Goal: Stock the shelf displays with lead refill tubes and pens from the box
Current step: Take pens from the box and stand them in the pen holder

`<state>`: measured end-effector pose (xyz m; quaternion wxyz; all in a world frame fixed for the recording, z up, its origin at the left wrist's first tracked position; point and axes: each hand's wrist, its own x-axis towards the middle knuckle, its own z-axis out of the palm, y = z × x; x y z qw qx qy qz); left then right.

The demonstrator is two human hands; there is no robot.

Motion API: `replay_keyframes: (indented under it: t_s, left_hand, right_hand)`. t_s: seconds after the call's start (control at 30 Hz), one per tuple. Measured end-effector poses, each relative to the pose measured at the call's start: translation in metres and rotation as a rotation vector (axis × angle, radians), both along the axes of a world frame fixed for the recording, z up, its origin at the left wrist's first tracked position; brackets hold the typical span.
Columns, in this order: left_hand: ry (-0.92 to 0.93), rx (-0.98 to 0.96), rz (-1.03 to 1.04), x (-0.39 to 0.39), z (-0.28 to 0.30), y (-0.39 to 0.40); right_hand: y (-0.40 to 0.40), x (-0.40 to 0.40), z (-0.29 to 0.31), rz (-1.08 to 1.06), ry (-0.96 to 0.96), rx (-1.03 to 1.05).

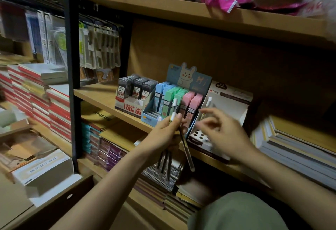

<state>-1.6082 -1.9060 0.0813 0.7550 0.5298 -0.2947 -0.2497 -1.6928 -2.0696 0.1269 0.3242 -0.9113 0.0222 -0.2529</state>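
Observation:
My left hand point(164, 135) grips a bunch of pens point(181, 139) with white caps, in front of the middle shelf. One dark pen sticks out downward to the right. My right hand point(221, 131) hovers blurred just right of them, fingers loosely curled, over a white pen display stand point(231, 102) with round holes. A single pen point(208, 102) stands in that display. Left of it stand a rabbit-topped display point(183, 93) of blue, green and pink lead refill tubes and a display of grey lead refill tubes point(135, 91).
The wooden shelf board point(98, 93) carries the displays. Stacked notebooks point(298, 148) lie to the right and red-edged pads point(45, 99) to the left. A black shelf post point(72, 66) stands at left. Spiral notebooks fill the shelf below. A cardboard box edge point(54, 209) lies at lower left.

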Motion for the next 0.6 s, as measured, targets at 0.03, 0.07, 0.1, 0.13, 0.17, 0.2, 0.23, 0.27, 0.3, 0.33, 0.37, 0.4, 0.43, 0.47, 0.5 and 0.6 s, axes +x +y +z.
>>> replay_keyframes:
  t_s: [0.03, 0.07, 0.1, 0.13, 0.17, 0.2, 0.23, 0.27, 0.3, 0.33, 0.37, 0.4, 0.43, 0.47, 0.5, 0.6]
  left_hand:
    - [0.012, -0.028, -0.030, -0.001, 0.003, 0.000]
    - [0.014, -0.041, -0.051, -0.003, 0.006, 0.000]
    - [0.008, -0.037, -0.049, -0.004, 0.007, 0.000]
    - [0.002, -0.024, -0.025, -0.006, 0.008, -0.001]
    - [0.003, -0.013, 0.009, -0.007, 0.008, -0.001]
    - [0.008, -0.011, 0.046, -0.007, 0.007, -0.001]
    - [0.014, -0.013, 0.082, -0.006, 0.006, 0.001]
    - [0.020, -0.015, 0.114, -0.005, 0.004, 0.003]
    - [0.021, -0.009, 0.140, -0.002, 0.003, 0.006]
    - [0.021, 0.001, 0.156, -0.001, 0.002, 0.008]
    - [0.026, 0.003, 0.161, 0.000, 0.002, 0.010]
    - [0.041, -0.015, 0.156, 0.001, 0.002, 0.010]
    - [0.070, -0.054, 0.144, 0.001, 0.003, 0.010]
    - [0.108, -0.110, 0.128, 0.002, 0.005, 0.009]
    - [0.145, -0.177, 0.111, 0.002, 0.008, 0.008]
    - [0.210, -0.384, 0.104, 0.004, 0.015, 0.007]
  right_hand:
    - [0.007, -0.003, -0.006, 0.048, 0.116, 0.015]
    - [0.014, -0.005, -0.012, 0.083, 0.179, 0.021]
    - [0.019, -0.004, -0.017, 0.103, 0.193, 0.024]
    - [0.023, -0.003, -0.019, 0.113, 0.184, 0.037]
    - [0.025, -0.002, -0.020, 0.117, 0.174, 0.054]
    - [0.026, -0.002, -0.019, 0.116, 0.173, 0.072]
    - [0.025, -0.003, -0.018, 0.108, 0.185, 0.085]
    - [0.023, -0.003, -0.016, 0.095, 0.202, 0.082]
    - [0.021, -0.004, -0.013, 0.072, 0.216, 0.084]
    - [0.019, -0.005, -0.010, 0.041, 0.222, 0.123]
    - [0.018, -0.004, -0.008, 0.002, 0.224, 0.206]
    - [0.019, -0.003, -0.006, -0.025, 0.226, 0.339]
    - [0.022, -0.002, -0.005, -0.032, 0.239, 0.479]
    - [0.027, -0.003, -0.006, -0.019, 0.262, 0.573]
    - [0.033, -0.005, -0.010, 0.001, 0.297, 0.595]
    - [0.053, -0.016, -0.030, 0.059, 0.456, 0.529]
